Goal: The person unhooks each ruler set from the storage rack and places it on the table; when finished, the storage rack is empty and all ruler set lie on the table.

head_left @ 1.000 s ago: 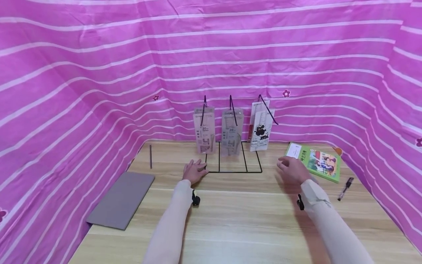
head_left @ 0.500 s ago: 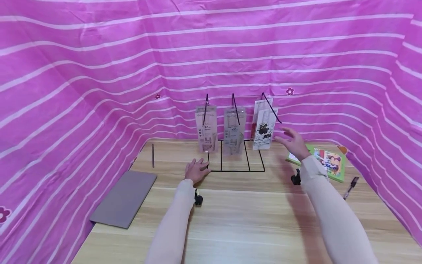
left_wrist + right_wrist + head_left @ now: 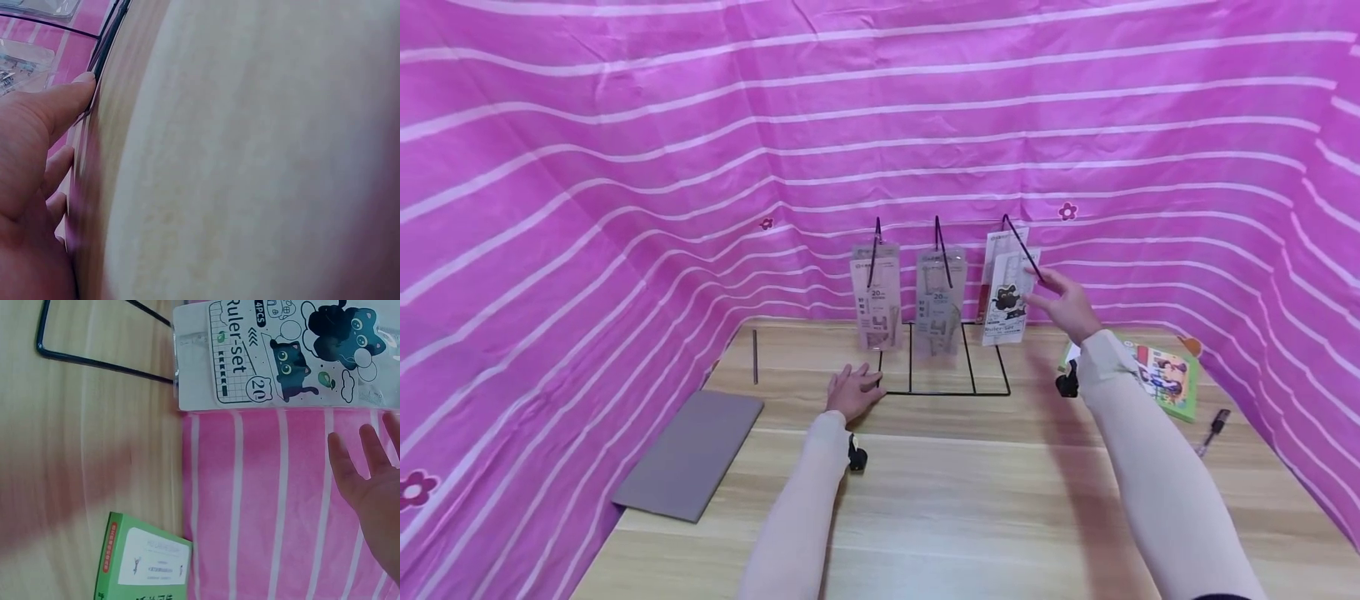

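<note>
A black wire display rack [image 3: 958, 394] stands on the table with three hooks. Packs of clear rulers hang from the left hook [image 3: 883, 304] and the middle hook [image 3: 938, 300]. On the right hook, a white ruler set [image 3: 1006, 308] with black cats hangs in front of another pack. My left hand [image 3: 853, 393] rests at the rack's front left corner, its thumb [image 3: 75, 90] touching the wire. Beside the right hook's tip is my right hand [image 3: 1067, 307], fingers extended. In the right wrist view those fingers [image 3: 342, 459] are spread, just off the ruler set's edge.
A grey board [image 3: 692, 454] lies at the left, with a thin dark rod [image 3: 756, 357] behind it. To the right lie a green book [image 3: 1168, 379] and a pen [image 3: 1216, 425]. Pink striped cloth [image 3: 880, 125] encloses the table [image 3: 940, 500].
My right hand has risen from beside the green book and moved up and forward to the right hook's tip. The left hand stays at the rack's corner; the view has shifted slightly.
</note>
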Available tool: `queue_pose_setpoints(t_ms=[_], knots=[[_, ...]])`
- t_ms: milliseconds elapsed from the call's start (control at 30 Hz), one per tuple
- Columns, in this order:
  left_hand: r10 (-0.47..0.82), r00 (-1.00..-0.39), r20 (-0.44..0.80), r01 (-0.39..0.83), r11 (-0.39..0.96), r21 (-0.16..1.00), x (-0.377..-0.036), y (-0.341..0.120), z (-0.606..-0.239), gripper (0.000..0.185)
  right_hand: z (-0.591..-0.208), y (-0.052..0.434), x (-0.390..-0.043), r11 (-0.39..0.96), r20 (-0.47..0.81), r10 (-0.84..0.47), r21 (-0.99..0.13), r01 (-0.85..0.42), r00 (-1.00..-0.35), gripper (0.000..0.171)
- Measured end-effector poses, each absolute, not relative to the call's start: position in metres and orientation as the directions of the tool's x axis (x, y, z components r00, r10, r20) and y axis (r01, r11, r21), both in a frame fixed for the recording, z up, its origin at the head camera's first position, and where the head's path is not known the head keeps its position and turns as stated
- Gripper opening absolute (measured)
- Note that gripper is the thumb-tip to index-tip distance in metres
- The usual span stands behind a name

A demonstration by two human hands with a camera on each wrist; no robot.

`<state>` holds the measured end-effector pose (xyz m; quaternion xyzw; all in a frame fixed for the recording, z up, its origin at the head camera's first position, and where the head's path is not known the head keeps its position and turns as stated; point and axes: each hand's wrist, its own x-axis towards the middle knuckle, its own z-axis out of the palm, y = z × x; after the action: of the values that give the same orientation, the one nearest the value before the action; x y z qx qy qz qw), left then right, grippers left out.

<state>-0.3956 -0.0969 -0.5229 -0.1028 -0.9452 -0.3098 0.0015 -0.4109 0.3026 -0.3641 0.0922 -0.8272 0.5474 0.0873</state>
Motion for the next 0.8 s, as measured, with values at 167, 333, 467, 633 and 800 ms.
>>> queue_pose_setpoints(t_ms=[167, 333, 467, 633, 800], knots=[[0.190, -0.980, 0.067, 0.192, 0.782, 0.593, -0.394, -0.095, -0.523, 0.048, -0.365, 0.303, -0.414, 0.334, 0.242, -0.042, -0.911, -0.241, -0.969, 0.060], [0.185, -0.981, 0.061, 0.185, 0.783, 0.593, -0.394, -0.095, -0.522, 0.047, -0.367, 0.302, -0.414, 0.312, 0.258, -0.023, -0.916, -0.252, -0.966, 0.058], [0.184, -0.981, 0.069, 0.188, 0.780, 0.596, -0.394, -0.095, -0.522, 0.047, -0.367, 0.302, -0.413, 0.339, 0.275, -0.020, -0.903, -0.265, -0.961, 0.056], [0.184, -0.980, 0.073, 0.191, 0.781, 0.594, -0.393, -0.094, -0.521, 0.047, -0.366, 0.301, -0.410, 0.372, 0.268, -0.009, -0.893, -0.252, -0.963, 0.053], [0.184, -0.981, 0.066, 0.186, 0.779, 0.599, -0.394, -0.096, -0.523, 0.047, -0.356, 0.290, -0.396, 0.365, 0.316, 0.001, -0.883, -0.294, -0.949, 0.050]])
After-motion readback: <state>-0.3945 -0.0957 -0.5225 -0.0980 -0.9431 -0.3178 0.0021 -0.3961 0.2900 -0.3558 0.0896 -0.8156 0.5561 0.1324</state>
